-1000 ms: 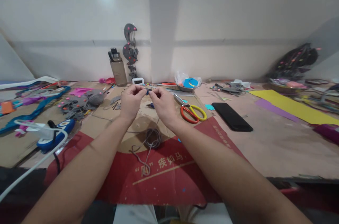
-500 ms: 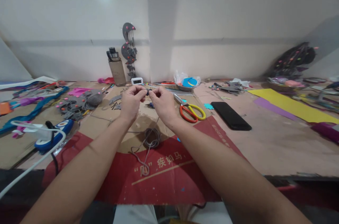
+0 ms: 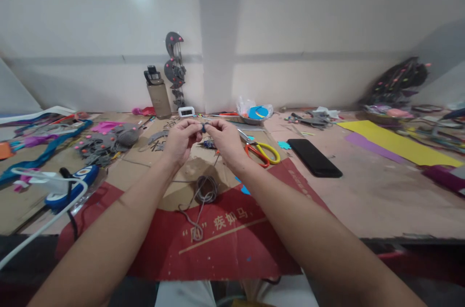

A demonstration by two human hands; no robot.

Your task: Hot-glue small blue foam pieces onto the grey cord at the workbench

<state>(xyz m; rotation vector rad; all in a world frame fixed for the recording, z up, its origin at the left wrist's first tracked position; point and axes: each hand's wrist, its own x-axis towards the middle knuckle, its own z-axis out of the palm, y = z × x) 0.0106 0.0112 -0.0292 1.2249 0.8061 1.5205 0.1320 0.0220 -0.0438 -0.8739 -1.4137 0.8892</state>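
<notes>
My left hand (image 3: 179,141) and my right hand (image 3: 225,140) meet above the cardboard sheet (image 3: 218,234), fingertips pinched together on a small dark blue piece (image 3: 204,127) held between them. A thin grey cord runs down from the hands to a grey coil of cord (image 3: 206,188) lying on the cardboard just below my wrists. Both hands are closed in a pinch. What exactly the small piece is I cannot make out.
Orange and yellow scissors (image 3: 263,152) lie right of my right hand, with a black phone (image 3: 314,158) beyond. A bottle (image 3: 157,94) and a grey felt hanging (image 3: 175,69) stand by the wall. Grey felt pieces (image 3: 109,140) and a blue glue gun (image 3: 67,186) lie left; yellow sheets (image 3: 395,145) right.
My hands have drawn closer together, so the fingertips now touch around the small piece. The view has shifted slightly to the right.
</notes>
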